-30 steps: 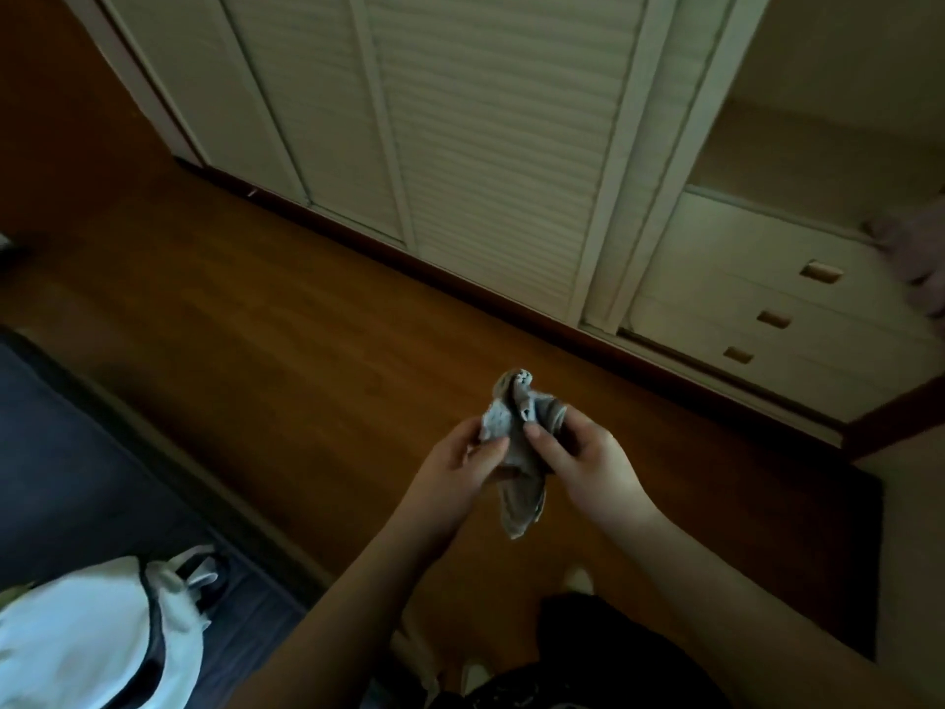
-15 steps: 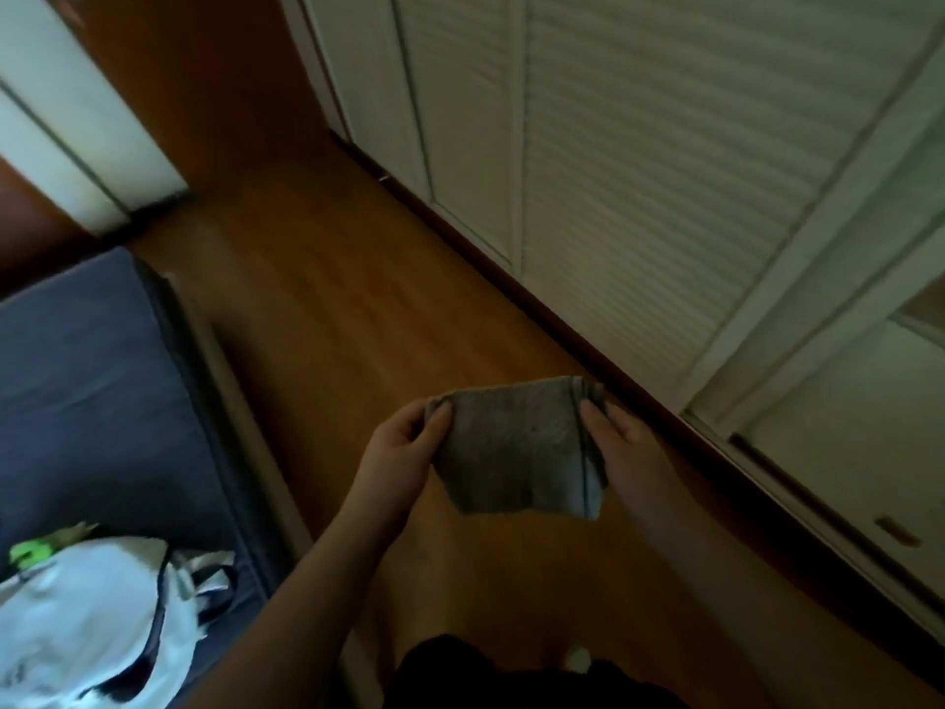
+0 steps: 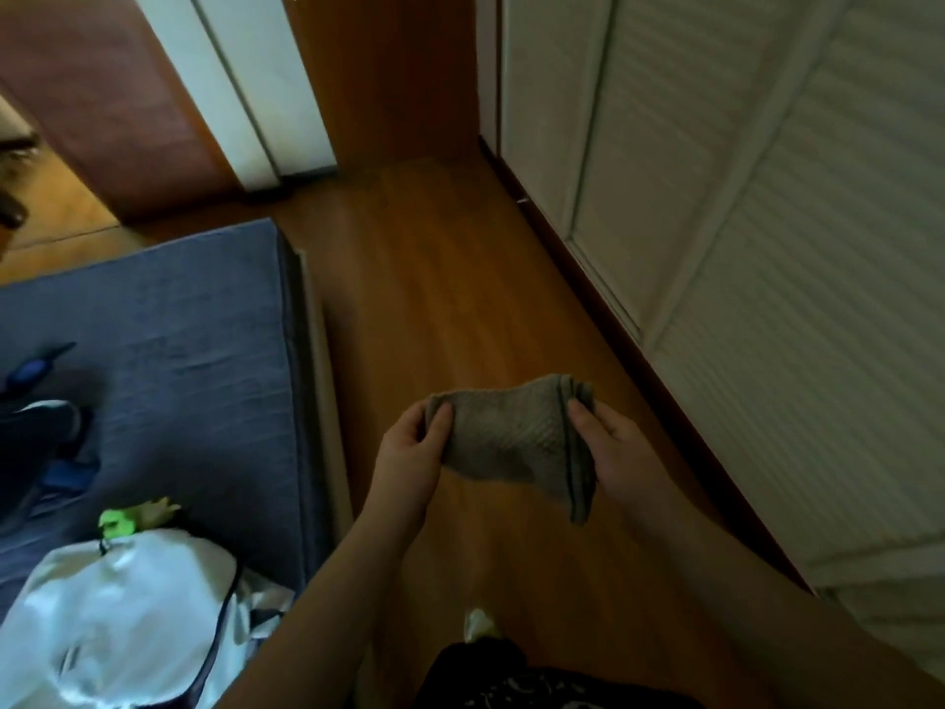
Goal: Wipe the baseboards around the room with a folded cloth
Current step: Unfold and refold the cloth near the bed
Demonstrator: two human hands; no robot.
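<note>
We hold the grey cloth (image 3: 516, 437) stretched above the wooden floor (image 3: 434, 299). Our left hand (image 3: 409, 452) and right hand (image 3: 619, 452) each have fingers (image 3: 580, 417) clamped on one end. The dark baseboard (image 3: 588, 278) runs beside us.

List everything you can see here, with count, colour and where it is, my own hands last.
cloth: one, grey-brown, held above the floor between both hands
baseboard: one strip, dark brown, under the louvred doors
louvred doors: several panels, cream, right side
floor: wood, orange-brown, centre
mattress: one, blue-grey, left
bag: one, white, on the mattress, lower left
left hand: one, grip on the cloth's left end
right hand: one, grip on the cloth's right end
</note>
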